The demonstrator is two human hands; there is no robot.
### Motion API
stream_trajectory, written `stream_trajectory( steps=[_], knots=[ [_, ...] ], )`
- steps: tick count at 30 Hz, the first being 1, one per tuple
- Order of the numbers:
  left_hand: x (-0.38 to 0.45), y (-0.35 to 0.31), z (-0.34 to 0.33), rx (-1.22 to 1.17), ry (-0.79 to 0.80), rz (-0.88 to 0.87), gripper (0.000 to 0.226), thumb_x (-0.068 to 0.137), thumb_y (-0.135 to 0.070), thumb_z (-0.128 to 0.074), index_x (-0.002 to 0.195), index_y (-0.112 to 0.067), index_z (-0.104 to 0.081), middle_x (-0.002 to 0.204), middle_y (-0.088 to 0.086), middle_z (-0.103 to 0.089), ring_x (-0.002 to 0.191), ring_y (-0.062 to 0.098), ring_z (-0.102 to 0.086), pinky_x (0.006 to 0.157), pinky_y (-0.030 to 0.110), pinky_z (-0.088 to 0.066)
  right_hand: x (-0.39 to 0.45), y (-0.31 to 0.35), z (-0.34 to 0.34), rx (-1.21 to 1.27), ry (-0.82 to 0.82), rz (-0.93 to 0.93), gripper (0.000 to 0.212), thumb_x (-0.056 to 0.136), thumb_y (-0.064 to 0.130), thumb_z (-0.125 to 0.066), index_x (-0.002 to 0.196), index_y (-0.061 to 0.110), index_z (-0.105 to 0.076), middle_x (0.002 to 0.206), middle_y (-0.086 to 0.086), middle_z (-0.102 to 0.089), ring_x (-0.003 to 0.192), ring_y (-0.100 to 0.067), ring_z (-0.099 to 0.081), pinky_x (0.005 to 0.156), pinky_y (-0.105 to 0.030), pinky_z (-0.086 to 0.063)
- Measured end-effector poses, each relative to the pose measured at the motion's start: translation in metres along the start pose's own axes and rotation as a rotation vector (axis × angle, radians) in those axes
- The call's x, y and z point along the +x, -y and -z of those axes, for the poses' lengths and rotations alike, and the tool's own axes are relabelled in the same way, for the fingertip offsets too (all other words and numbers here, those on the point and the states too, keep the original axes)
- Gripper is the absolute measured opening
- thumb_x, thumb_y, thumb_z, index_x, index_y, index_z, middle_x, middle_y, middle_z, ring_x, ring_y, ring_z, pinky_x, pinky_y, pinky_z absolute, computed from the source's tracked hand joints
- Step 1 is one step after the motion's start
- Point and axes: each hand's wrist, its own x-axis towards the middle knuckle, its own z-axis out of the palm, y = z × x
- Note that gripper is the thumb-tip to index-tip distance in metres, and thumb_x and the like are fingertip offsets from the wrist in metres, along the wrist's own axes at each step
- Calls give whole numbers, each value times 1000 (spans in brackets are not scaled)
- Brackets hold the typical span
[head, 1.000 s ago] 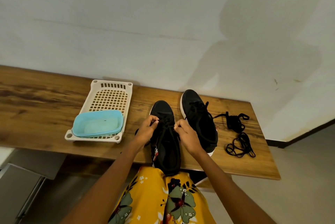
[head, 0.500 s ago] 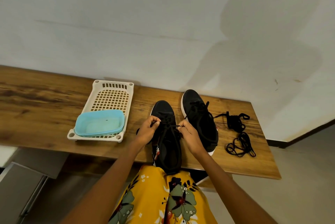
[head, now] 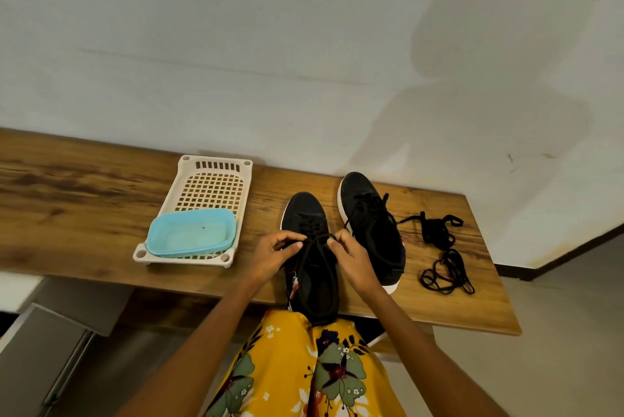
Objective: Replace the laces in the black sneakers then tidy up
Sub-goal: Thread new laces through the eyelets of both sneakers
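Observation:
Two black sneakers stand side by side on the wooden table [head: 84, 214]. The near sneaker [head: 312, 278] points away from me, its heel over the table's front edge. My left hand [head: 275, 253] and my right hand [head: 351, 256] each pinch an end of its black lace [head: 315, 239] above the tongue. The second sneaker [head: 371, 227], with a white sole, lies to its right with a lace threaded in. Two loose bundles of black laces [head: 444, 254] lie on the table right of it.
A cream perforated tray [head: 212, 187] sits left of the sneakers with a light blue plastic tub [head: 190, 232] in its near end. A white wall runs behind the table. My yellow flowered garment [head: 304, 369] is below the table edge.
Both hands have drawn the lace ends closer together over the near sneaker. The shoes, tray and loose laces have not moved on the table.

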Motion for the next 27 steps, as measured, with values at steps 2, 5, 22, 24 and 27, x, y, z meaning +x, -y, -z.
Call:
stream_trajectory(
  steps=[2,5,22,24,27],
  knots=[
    [-3,0,0,-9,-8,5,16,86,-7,-63,97,-17,-67,101,-3,-67,97,5,-60,78,12,-48,-1,0,0,10,-8,1,19,97,21,-50,81,10,-47,73,0,-47,67,-8,-44,62,-19,-37],
    [-7,1,2,22,-11,23,13,84,-11,-66,91,-21,-68,101,-4,-66,99,7,-60,84,19,-49,-2,-2,1,45,-15,3,12,95,15,-52,87,8,-50,79,-2,-51,74,-10,-48,68,-22,-39],
    [-12,3,-7,-988,-285,278,28,100,-14,-28,93,-2,-52,74,11,-69,76,21,-67,80,36,-49,-6,-7,-2,-171,20,142,5,94,13,-56,92,18,-57,95,3,-54,89,-4,-53,79,-10,-41],
    [-11,-2,-7,-910,-313,289,26,101,-14,-27,83,-10,-45,64,6,-62,70,21,-64,73,35,-47,-4,-8,-4,-305,30,184,8,96,12,-52,88,15,-49,93,2,-47,82,-2,-48,76,-12,-39],
    [-13,-9,-6,-841,-317,296,28,102,-13,-26,78,-14,-40,65,5,-49,72,21,-54,72,34,-45,-4,-9,-8,-299,-25,111,13,100,14,-43,86,14,-43,91,1,-43,76,-2,-43,74,-19,-38]
  ],
)
